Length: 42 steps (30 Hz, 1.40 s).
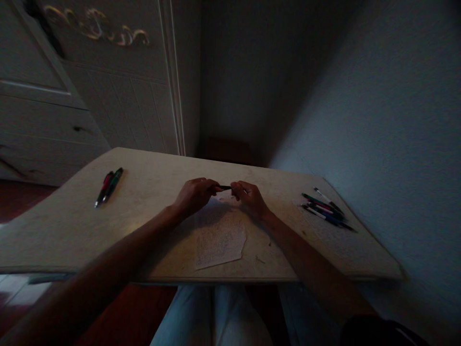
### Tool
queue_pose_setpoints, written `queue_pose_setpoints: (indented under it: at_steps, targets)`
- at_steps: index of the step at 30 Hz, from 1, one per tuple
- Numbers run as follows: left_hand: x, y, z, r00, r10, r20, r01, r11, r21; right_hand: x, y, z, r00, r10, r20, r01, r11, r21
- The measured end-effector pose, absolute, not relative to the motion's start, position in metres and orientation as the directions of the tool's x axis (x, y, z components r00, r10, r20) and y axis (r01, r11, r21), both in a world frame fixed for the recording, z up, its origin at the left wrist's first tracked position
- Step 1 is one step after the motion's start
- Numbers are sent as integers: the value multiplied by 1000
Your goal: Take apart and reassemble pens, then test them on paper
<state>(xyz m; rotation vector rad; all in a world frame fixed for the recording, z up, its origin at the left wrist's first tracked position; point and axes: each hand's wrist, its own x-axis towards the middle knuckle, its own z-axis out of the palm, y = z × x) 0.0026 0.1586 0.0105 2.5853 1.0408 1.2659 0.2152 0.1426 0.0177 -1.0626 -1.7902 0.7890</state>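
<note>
My left hand (196,193) and my right hand (249,196) meet over the middle of the table, both closed. Between them runs a thin dark pen (225,187), gripped at each end; its ends are hidden by my fingers. Just below my hands lies a torn sheet of paper (220,240) covered in faint writing. Its upper part sits in shadow beneath my hands.
A red pen (104,189) and a green pen (113,185) lie together at the table's left. Several pens (326,209) are heaped on the right, near another written sheet (329,235). The pale table (154,168) stands against a wall (382,134), with a white cabinet (133,96) behind.
</note>
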Motion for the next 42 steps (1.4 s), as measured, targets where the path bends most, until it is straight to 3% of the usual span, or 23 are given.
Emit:
queue_pose_setpoints:
  at_steps: [6,14,18,24,32,42]
  targets:
    - [3,153,14,449,628,635,680,-702,213,217,145,15,-308,837,452,312,537,-784]
    - [4,155,18,419,653,631,668,-692,274,221,151,16,-278,811,514,304,582,-754]
    - [2,156,18,413,651,637,673,-689,269,225,155,18,-278,834,477,277,545,-792]
    - [3,156,18,432,634,641,663,-706,250,223,152,16,-316,900,301,278,391,-877]
    - [1,156,18,445,637,630,657,-710,253,225,155,18,-277,865,419,219,482,-848]
    - [2,159,17,445,657,608,652,-704,283,228,154,17,-366,888,277,335,403,-851]
